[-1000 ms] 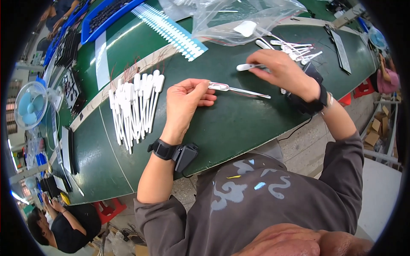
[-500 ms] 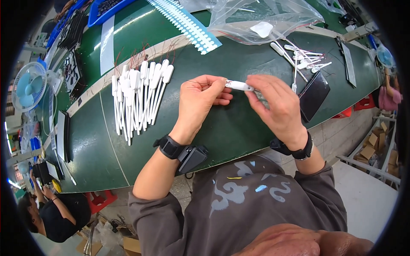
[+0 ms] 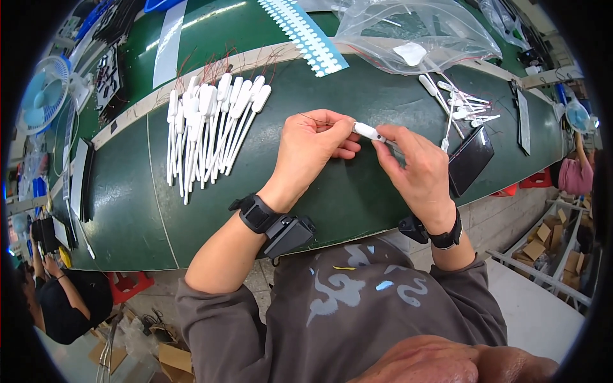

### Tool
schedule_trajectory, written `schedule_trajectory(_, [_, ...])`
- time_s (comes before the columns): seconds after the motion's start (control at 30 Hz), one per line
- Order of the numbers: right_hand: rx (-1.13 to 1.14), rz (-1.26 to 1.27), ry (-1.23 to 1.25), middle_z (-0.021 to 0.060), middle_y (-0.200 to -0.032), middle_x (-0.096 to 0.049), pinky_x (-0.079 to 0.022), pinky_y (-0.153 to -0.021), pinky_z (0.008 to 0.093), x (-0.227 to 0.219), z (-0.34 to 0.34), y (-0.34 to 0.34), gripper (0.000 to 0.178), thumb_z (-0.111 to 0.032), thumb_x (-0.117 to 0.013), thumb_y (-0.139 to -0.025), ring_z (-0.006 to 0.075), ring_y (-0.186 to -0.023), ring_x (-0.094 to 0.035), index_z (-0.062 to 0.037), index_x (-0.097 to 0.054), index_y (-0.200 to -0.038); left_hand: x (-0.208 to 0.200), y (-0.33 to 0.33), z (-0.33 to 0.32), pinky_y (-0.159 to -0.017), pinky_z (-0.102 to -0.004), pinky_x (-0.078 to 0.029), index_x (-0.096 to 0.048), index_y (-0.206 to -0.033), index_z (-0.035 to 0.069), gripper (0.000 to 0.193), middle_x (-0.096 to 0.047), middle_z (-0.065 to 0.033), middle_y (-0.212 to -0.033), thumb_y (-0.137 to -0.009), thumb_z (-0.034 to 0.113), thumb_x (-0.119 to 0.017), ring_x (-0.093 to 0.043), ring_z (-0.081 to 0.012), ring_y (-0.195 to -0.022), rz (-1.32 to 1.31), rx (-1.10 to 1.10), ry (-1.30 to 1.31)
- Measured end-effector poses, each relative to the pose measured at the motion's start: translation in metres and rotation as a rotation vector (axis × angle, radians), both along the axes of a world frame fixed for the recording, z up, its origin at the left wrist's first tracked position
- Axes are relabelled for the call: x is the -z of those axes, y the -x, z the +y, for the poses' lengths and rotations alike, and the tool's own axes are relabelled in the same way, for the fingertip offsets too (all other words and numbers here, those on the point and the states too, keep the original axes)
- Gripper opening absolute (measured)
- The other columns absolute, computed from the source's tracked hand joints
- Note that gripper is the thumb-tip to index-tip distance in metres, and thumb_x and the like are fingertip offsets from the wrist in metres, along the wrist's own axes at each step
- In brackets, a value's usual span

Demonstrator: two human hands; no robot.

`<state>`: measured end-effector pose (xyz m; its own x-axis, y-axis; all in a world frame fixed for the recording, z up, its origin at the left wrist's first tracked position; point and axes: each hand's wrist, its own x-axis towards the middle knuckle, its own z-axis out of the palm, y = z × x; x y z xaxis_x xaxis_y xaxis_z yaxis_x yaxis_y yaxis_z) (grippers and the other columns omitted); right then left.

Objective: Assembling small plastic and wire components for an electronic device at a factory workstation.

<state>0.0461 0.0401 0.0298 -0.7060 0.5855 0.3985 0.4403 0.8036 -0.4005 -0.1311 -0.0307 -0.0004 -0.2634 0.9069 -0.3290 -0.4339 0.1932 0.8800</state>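
A small white plastic piece [image 3: 366, 131] with an oblong head, like the heads of the white sticks nearby, is held above the green table between my hands. My left hand [image 3: 313, 143] is closed, pinching one end between thumb and fingers, with thin dark red wires trailing over it. On the other end, near a small dark spot, the thumb and fingers of my right hand [image 3: 418, 163] are closed. To the left lies a bundle of white sticks [image 3: 207, 105] with oblong heads and thin red wires. Several loose white wired pieces [image 3: 469, 105] lie to the right.
A black flat panel [image 3: 471, 159] lies beside my right hand. Further back are a clear plastic bag [image 3: 440, 38] and a blue sheet of white stickers [image 3: 306, 38]. A pale strip [image 3: 396, 48] crosses the green table [image 3: 223, 223]. Other people sit at the far left and right.
My right-hand fingers have come down around the right end of the white piece. The piece tilts a little more, and the whole view has shifted slightly.
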Motion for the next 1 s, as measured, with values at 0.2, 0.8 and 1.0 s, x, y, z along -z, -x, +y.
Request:
schedule_trajectory(0.2, [-0.006,-0.004,0.017,0.0110,-0.088,-0.071,-0.054,-0.063,0.0330,0.003,-0.005,0.004,0.018,-0.006,-0.074,-0.083,0.0267,-0.075,-0.070,-0.0044,-0.065,-0.099,0.002,0.004,-0.006,-0.070,-0.0258,-0.059,-0.069,-0.100,-0.003,0.023,-0.072,-0.0127,-0.090,-0.095,0.018,-0.064,-0.071,-0.0156,-0.075,-0.023,0.009,-0.010])
schedule_trajectory(0.8, [0.009,-0.018,0.074,0.0106,-0.092,-0.072,-0.056,-0.069,0.0317,0.008,-0.010,0.008,0.015,-0.004,-0.073,-0.084,0.0244,-0.081,-0.072,-0.0017,-0.066,-0.097,0.003,0.009,-0.011,-0.070,-0.0256,-0.059,-0.069,-0.102,-0.004,0.025,-0.072,-0.0125,-0.091,-0.096,0.020,-0.064,-0.071,-0.0160,-0.078,-0.067,0.037,-0.039])
schedule_trajectory(1.0, [-0.014,0.075,-0.047,0.0119,-0.097,-0.072,-0.057,-0.072,0.0330,-0.003,0.001,0.004,0.021,-0.002,-0.075,-0.082,0.0263,-0.085,-0.072,-0.0013,-0.067,-0.100,-0.004,-0.004,-0.003,-0.074,-0.0258,-0.059,-0.065,-0.111,-0.005,0.023,-0.071,-0.0122,-0.099,-0.096,0.013,-0.065,-0.070,-0.0158,-0.085,-0.007,0.025,-0.158])
